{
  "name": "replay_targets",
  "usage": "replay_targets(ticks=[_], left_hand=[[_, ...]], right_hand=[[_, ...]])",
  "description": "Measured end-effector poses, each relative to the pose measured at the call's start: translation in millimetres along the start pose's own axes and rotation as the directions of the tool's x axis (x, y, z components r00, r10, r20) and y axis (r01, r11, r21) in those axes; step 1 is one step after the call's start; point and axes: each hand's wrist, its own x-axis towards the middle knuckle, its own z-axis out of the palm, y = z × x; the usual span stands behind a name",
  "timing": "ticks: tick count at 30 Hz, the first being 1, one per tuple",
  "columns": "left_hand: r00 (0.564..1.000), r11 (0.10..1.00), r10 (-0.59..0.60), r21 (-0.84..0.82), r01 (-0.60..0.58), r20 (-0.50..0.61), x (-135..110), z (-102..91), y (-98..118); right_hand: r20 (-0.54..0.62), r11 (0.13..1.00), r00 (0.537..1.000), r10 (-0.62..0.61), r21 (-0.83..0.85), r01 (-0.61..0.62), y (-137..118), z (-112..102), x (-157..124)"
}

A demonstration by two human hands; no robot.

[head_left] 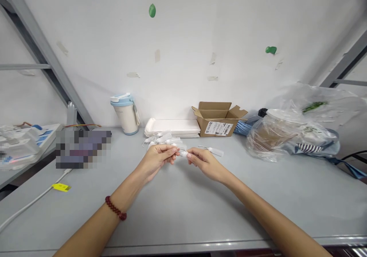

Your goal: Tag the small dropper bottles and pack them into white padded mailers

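My left hand [156,159] and my right hand [207,163] meet over the middle of the grey table [183,211]. Between their fingertips is a small white translucent piece [183,154] with a thin cord or loop at its left end. The left thumb and finger pinch that thin end, while the right fingers close on the other end. Just behind my left hand lies a pile of similar white pieces [164,137] with thin cords, partly hidden by the hand. A single white piece [216,152] with a cord rests to the right, behind my right hand.
A stack of white envelopes [174,126] and an opened cardboard box [219,123] stand by the wall. To the left are a cup [126,115], a blurred-out flat object [82,148] and a white cable [31,201]. Plastic bags [275,134] lie at the right.
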Motion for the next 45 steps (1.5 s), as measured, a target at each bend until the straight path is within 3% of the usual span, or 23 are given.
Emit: replay_targets(ticks=[17, 37, 45], left_hand=[[0.999, 0.998, 0.052, 0.039, -0.052, -0.002, 0.7, 1.3, -3.5], [1.0, 0.998, -0.02, -0.059, 0.02, 0.008, -1.3, 1.9, 0.0], [0.998, 0.994, 0.057, 0.096, -0.054, -0.028, -1.1, 5.7, -8.8]], right_hand=[[0.007, 1.0, 1.0, 0.005, 0.005, -0.005, -2.1, 0.8, -1.5], [-0.011, 1.0, 1.0, -0.002, -0.001, 0.002, -1.8, 3.7, -2.4], [-0.041, 0.988, 0.998, -0.05, -0.149, 0.043, -0.8, 5.5, -1.6]])
